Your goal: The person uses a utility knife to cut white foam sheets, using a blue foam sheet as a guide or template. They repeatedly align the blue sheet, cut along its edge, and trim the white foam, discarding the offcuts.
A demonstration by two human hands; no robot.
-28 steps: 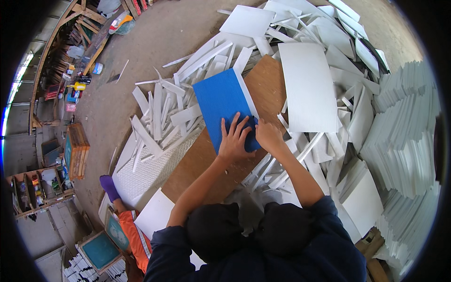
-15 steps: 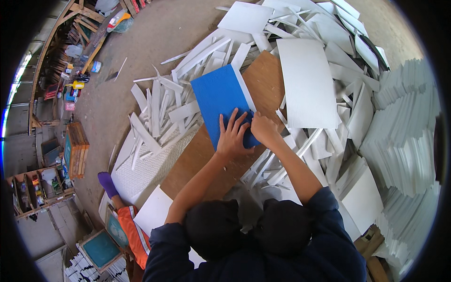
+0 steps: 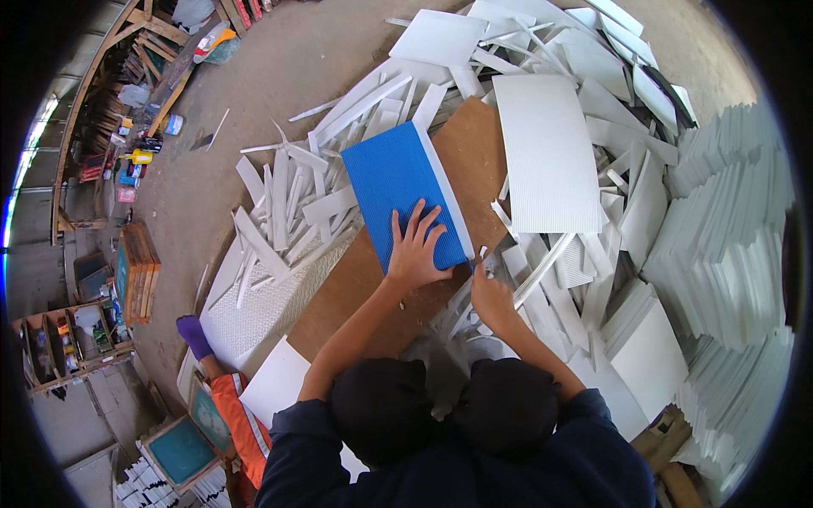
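A blue ribbed sheet lies over a white sheet, whose edge shows as a strip along the blue one's right side. Both rest on a long brown board. My left hand is open, its fingers spread flat on the lower part of the blue sheet. Just off the sheet's lower right corner, my right hand is closed. A small pale tip and a bit of dark blue show at its fingers; what it holds is too small to make out.
White strips and offcuts are heaped around the board. A white ribbed sheet lies right of it. Tall stacks of white sheets stand at the far right. At left are paint containers and a person's purple-socked foot.
My right hand has moved down toward me, from the blue sheet's right edge to beyond its lower corner. My left hand has stayed nearly in place on the sheet.
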